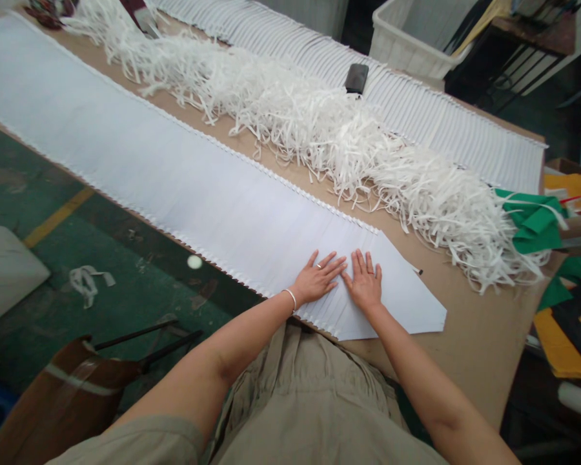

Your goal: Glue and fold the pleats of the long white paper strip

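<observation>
A long row of overlapped white paper sheets [174, 181] runs along the near edge of a brown table [484, 336]. My left hand [317, 279] lies flat on the sheets near the row's end, fingers spread, with a ring and a wrist bangle. My right hand [365, 284] lies flat beside it, fingers stretched out, touching the same sheets. The two hands almost meet at the fingertips. Neither hand holds anything.
A heap of white paper strips [329, 129] runs down the table's middle. Behind it lies a second row of sheets [445, 123] with a black object [356, 77] on it. Green and yellow fabric [537, 223] sits at right, a white crate [407, 45] beyond.
</observation>
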Demonstrator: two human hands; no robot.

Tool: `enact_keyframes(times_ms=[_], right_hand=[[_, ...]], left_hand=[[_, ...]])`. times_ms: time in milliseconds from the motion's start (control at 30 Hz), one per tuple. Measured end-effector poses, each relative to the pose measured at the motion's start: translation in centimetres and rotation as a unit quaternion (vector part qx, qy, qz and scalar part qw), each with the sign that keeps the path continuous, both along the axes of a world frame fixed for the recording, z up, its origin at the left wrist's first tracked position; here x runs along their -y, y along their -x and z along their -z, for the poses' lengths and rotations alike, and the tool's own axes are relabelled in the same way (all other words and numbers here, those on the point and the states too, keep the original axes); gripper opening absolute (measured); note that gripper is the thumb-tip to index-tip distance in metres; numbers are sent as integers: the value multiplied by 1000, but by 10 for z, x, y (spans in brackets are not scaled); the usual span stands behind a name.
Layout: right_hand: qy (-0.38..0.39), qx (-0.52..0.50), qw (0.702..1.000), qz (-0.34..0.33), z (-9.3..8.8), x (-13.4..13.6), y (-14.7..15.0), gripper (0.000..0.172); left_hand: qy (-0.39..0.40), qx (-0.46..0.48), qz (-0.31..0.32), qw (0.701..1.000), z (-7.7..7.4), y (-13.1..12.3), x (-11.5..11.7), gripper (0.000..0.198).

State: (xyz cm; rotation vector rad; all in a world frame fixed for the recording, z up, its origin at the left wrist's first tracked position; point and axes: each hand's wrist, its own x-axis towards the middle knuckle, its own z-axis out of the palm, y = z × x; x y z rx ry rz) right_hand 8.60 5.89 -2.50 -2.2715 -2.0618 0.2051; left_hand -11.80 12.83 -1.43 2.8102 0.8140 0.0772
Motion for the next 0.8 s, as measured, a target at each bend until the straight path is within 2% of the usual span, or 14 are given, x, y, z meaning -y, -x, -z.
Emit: enact_keyframes(times_ms=[167, 533, 667, 800], right_hand=[[2, 4, 1000, 7, 3, 4, 0, 71], [18, -3, 1000, 10, 1, 9, -10, 71], [41, -3, 999, 27, -2, 14, -24, 70], [34, 13, 999, 35, -6, 29, -43, 73]], left_hand=[[-7, -3, 8, 1000, -1, -2, 1, 58], [5, 6, 9, 1000, 7, -3, -1, 60], [18, 1, 9, 1000, 5, -3, -1, 60], [13, 4, 27, 1000, -1, -8, 6, 63]])
